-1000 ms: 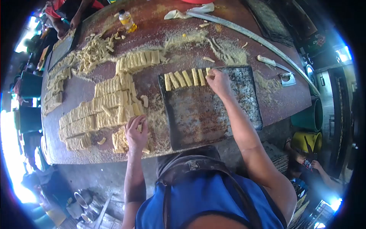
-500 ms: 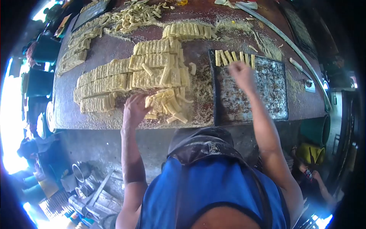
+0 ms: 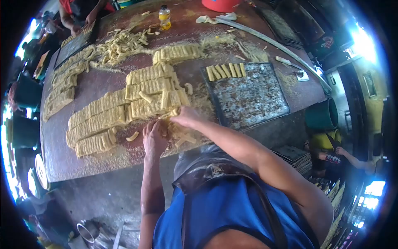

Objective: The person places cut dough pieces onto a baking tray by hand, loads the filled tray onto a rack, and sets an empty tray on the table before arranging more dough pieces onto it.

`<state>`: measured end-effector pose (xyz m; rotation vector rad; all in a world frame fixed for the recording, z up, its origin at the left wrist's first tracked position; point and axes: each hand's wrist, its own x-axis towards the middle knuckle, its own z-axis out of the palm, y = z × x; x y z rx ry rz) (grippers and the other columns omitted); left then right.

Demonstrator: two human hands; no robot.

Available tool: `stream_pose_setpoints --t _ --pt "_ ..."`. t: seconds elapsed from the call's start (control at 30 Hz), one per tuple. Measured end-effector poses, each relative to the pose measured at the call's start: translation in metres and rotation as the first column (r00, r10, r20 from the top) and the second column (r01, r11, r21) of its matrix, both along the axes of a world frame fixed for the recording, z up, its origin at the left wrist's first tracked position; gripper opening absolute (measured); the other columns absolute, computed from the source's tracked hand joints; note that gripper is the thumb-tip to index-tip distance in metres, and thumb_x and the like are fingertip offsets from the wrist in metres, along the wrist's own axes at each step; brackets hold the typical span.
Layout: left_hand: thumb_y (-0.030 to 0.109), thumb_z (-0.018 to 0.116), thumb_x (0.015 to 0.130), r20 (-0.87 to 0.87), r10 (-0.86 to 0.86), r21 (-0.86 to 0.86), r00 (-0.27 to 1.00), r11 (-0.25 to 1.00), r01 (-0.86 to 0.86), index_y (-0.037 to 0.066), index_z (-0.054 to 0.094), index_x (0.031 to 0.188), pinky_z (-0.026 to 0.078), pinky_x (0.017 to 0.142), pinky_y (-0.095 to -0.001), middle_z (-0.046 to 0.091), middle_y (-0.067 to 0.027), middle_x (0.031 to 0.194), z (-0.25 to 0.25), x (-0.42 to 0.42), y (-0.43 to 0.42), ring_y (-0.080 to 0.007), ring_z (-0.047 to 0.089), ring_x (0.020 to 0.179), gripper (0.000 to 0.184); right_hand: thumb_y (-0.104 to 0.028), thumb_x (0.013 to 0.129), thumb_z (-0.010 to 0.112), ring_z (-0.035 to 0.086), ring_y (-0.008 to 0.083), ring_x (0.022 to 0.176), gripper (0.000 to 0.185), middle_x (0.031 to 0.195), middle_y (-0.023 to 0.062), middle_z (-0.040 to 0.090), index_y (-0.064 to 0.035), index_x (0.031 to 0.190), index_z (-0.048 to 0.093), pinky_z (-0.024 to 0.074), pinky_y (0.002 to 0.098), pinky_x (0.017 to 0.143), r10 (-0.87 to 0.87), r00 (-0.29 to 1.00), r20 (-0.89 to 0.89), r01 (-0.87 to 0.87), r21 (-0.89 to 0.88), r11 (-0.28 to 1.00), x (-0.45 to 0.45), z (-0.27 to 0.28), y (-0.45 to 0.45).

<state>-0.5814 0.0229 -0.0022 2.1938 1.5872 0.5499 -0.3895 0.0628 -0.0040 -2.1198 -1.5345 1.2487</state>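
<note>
On the dark metal tray (image 3: 248,97) several dough sticks (image 3: 226,71) lie in a row along its far left edge. To its left, rows of cut dough pieces (image 3: 99,112) cover the table. My right hand (image 3: 185,117) is at the small loose pile (image 3: 180,135) near the front edge, fingers pressed together around a dough piece. Beside it my left hand (image 3: 155,135) rests low over the table, fingers bent downward; what is under its fingertips is hidden.
Further back are a heap of dough strips (image 3: 120,45), a bottle (image 3: 164,18), a red basin (image 3: 222,4) and a white cloth (image 3: 207,19). A long metal bar (image 3: 273,41) and a knife (image 3: 288,63) lie right. Another person's hands (image 3: 92,17) are at the far left.
My right hand has left the row on the tray and moved left to the loose pile. My left hand has come closer to it. The camera view has shifted.
</note>
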Motion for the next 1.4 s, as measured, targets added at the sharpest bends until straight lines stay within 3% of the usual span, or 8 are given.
stream_pose_setpoints --t 0.3,0.37,0.43,0.5,0.73,0.83,0.97,1.4 --pt "0.026 0.082 0.072 0.0 0.04 0.043 0.999 0.998 -0.04 0.005 0.061 0.127 0.046 0.102 -0.0456 0.061 -0.0179 0.127 0.007 0.015 -0.008 -0.0366 0.055 0.12 0.063 -0.021 0.084 0.077 0.055 0.0123 0.06 0.04 0.081 0.0077 0.062 0.0012 0.114 0.061 0.0501 0.0272 0.048 -0.047 0.974 -0.221 0.017 -0.138 0.99 0.055 0.014 0.005" --pt "0.027 0.089 0.068 0.068 0.113 -0.078 0.991 0.991 -0.107 0.007 0.061 0.13 0.041 0.109 -0.0478 0.059 -0.0138 0.134 0.021 0.019 -0.004 -0.0321 0.05 0.129 0.071 -0.024 0.085 0.078 0.061 0.0145 0.07 0.044 0.087 0.0097 0.064 0.001 0.116 0.06 0.0534 0.0311 0.053 -0.105 0.868 -0.486 0.097 -0.042 0.994 0.1 0.007 0.008" --pt "0.025 0.08 0.081 0.078 0.161 0.097 0.984 0.981 -0.169 0.007 0.062 0.127 0.047 0.103 -0.0484 0.066 -0.0146 0.122 0.027 0.03 -0.001 -0.0317 0.058 0.121 0.053 -0.02 0.086 0.076 0.067 0.0219 0.092 0.045 0.104 0.014 0.066 0.003 0.12 0.056 0.0598 0.0398 0.077 -0.239 0.629 -0.739 0.217 -0.128 0.968 0.16 0.021 0.005" --pt "0.025 0.081 0.08 0.208 0.265 0.053 0.942 0.958 -0.281 0.006 0.066 0.121 0.052 0.096 -0.0463 0.067 -0.0159 0.12 0.03 0.053 0.008 -0.0296 0.062 0.113 0.047 -0.017 0.086 0.077 0.066 0.0218 0.098 0.048 0.108 0.0139 0.065 0.0031 0.123 0.053 0.0589 0.0392 0.082 -0.306 0.6 -0.739 0.259 -0.182 0.949 0.234 0.024 0.01" --pt "0.02 0.075 0.086 0.234 -0.022 -0.037 0.972 0.999 0.031 0.01 0.067 0.122 0.054 0.091 -0.0395 0.069 -0.0106 0.118 0.035 0.235 0.051 -0.0252 0.067 0.106 0.038 -0.015 0.085 0.076 0.067 0.0221 0.093 0.051 0.109 0.0137 0.066 0.0022 0.126 0.052 0.0568 0.037 0.082 -0.011 0.887 -0.461 0.099 0.166 0.981 0.414 0.013 0.062" --pt "0.021 0.075 0.086 0.19 -0.152 -0.05 0.97 0.985 0.164 0.01 0.066 0.123 0.054 0.094 -0.0364 0.067 -0.0095 0.122 0.029 0.312 0.075 -0.024 0.066 0.109 0.04 -0.022 0.079 0.082 0.069 0.0271 0.09 0.056 0.099 0.0192 0.069 0.0042 0.121 0.056 0.0558 0.0387 0.084 -0.05 0.999 0.005 0.049 0.184 0.982 0.414 0.018 0.079" --pt "0.03 0.079 0.082 0.078 -0.219 0.004 0.973 0.976 0.22 0.01 0.067 0.117 0.041 0.105 -0.0459 0.066 -0.0072 0.12 0.016 0.39 0.093 -0.0252 0.06 0.117 0.041 -0.027 0.074 0.083 0.069 0.0335 0.094 0.053 0.101 0.0226 0.07 0.0034 0.112 0.062 0.0544 0.0407 0.087 -0.116 0.993 0.018 0.104 0.314 0.944 0.428 0.004 0.081" --pt "0.027 0.082 0.072 -0.007 -0.408 0.18 0.913 0.898 0.402 0.013 0.066 0.117 0.038 0.103 -0.0465 0.059 -0.0055 0.124 -0.008 0.439 0.119 -0.0276 0.052 0.12 0.05 -0.032 0.082 0.071 0.069 0.0378 0.096 0.04 0.097 0.0225 0.071 -0.0028 0.11 0.064 0.0547 0.0453 0.084 -0.292 0.95 0.107 0.262 0.23 0.937 0.437 -0.003 0.063"
